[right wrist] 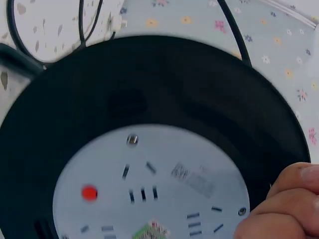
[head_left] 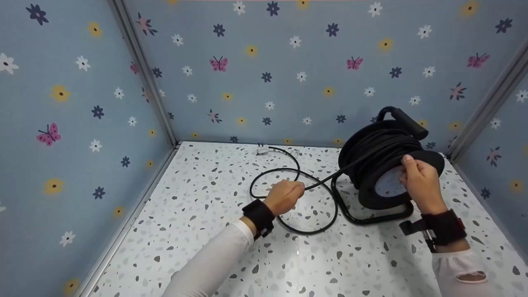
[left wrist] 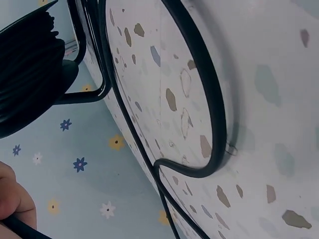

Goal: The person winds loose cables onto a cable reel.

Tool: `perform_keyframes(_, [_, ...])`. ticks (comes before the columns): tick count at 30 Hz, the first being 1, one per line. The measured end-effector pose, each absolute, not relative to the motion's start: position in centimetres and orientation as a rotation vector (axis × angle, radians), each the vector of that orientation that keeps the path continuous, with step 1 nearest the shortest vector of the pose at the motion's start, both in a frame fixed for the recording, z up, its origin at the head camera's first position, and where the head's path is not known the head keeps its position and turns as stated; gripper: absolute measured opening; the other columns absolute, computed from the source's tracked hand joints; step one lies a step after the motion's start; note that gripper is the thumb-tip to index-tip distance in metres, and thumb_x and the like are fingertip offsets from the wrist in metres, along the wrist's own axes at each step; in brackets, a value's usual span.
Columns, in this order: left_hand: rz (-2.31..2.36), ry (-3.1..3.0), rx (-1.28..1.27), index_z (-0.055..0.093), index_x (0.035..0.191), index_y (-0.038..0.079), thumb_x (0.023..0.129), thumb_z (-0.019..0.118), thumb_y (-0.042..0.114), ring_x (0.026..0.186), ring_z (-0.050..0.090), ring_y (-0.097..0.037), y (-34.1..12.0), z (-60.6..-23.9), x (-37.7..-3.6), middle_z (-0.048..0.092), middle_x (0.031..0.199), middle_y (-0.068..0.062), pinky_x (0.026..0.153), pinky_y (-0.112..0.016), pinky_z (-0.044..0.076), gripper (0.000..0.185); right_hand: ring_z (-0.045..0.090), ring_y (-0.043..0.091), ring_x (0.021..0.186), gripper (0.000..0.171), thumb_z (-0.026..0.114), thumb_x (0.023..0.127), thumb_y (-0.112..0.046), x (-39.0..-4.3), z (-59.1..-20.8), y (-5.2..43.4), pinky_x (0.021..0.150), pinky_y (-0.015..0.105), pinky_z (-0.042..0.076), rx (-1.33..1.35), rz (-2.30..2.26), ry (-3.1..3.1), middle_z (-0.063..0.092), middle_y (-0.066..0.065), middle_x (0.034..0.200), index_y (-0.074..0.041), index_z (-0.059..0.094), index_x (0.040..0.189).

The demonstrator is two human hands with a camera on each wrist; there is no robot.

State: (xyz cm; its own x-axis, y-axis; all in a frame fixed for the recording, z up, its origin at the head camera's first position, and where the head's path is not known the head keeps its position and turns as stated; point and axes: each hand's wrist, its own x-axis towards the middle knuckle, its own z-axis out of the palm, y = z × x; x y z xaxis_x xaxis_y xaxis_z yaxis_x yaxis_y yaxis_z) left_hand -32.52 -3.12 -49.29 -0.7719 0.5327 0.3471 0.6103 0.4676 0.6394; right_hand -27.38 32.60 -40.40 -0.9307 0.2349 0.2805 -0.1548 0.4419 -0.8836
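Note:
A black cable reel point(head_left: 381, 140), thickly wound with cord, stands tilted on its tubular frame at the right. My left hand point(head_left: 284, 194) grips the black cable point(head_left: 321, 181), which runs from there up to the drum. In the left wrist view that hand point(left wrist: 15, 199) shows at the lower left corner, curled round the cable point(left wrist: 27, 231). My right hand point(head_left: 424, 185) holds the near disc of the reel at its outer edge, thumb and fingers bent. The right wrist view shows those fingers point(right wrist: 284, 211) by the disc's rim, beside a pale socket panel point(right wrist: 154, 172) with a red button point(right wrist: 89, 192).
Loose loops of cable point(head_left: 307, 233) lie on the speckled white surface point(head_left: 198, 231), ending in a white plug point(head_left: 262, 149) near the back wall. The reel's black carrying handle point(head_left: 408, 123) points up toward that wall. Flowered blue panels point(head_left: 284, 103) enclose the back and both sides.

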Motion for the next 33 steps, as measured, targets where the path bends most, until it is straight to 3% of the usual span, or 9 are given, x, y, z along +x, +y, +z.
perform_keyframes(10, [-1.130, -2.653, -1.009, 0.038, 0.069, 0.021, 0.110, 0.037, 0.021, 0.055, 0.029, -0.008, 0.2, -48.8, -31.9, 0.034, 0.062, 0.008, 0.061, -0.024, 0.029, 0.041, 0.043, 0.005, 0.048, 0.049, 0.044, 0.117, -0.042, -27.6, -39.6, 34.9, 0.047, 0.022, 0.038, -0.132, 1.572, -2.322, 0.048, -0.011, 0.055, -0.004, 0.063, 0.091])
perform_keyframes(21, [-1.039, -2.676, -0.962, 0.040, 0.073, 0.020, 0.113, 0.037, 0.024, 0.059, 0.034, -0.012, 1.9, -47.8, -32.1, 0.036, 0.065, 0.007, 0.063, -0.026, 0.032, 0.040, 0.046, 0.004, 0.052, 0.052, 0.041, 0.117, -0.043, -28.0, -39.0, 37.3, 0.054, 0.021, 0.040, -0.121, 1.435, -2.453, 0.045, -0.012, 0.057, -0.011, 0.056, 0.078])
perform_keyframes(28, [-1.180, -2.685, -0.987, 0.041, 0.074, 0.021, 0.115, 0.038, 0.028, 0.056, 0.030, -0.009, 2.8, -46.8, -32.1, 0.036, 0.064, 0.007, 0.062, -0.025, 0.029, 0.042, 0.041, 0.004, 0.050, 0.050, 0.040, 0.117, -0.039, -28.1, -39.3, 38.2, 0.051, 0.023, 0.036, -0.122, 1.467, -2.433, 0.043, -0.012, 0.056, -0.011, 0.058, 0.080])
perform_keyframes(33, [-1.301, -2.684, -1.067, 0.049, 0.077, 0.019, 0.116, 0.040, 0.032, 0.057, 0.034, -0.008, 2.6, -46.9, -32.2, 0.041, 0.067, 0.007, 0.063, -0.024, 0.033, 0.042, 0.043, 0.004, 0.050, 0.047, 0.041, 0.117, -0.039, -27.9, -39.4, 38.5, 0.049, 0.022, 0.038, -0.167, 1.510, -2.425, 0.045, -0.012, 0.057, -0.015, 0.059, 0.082])
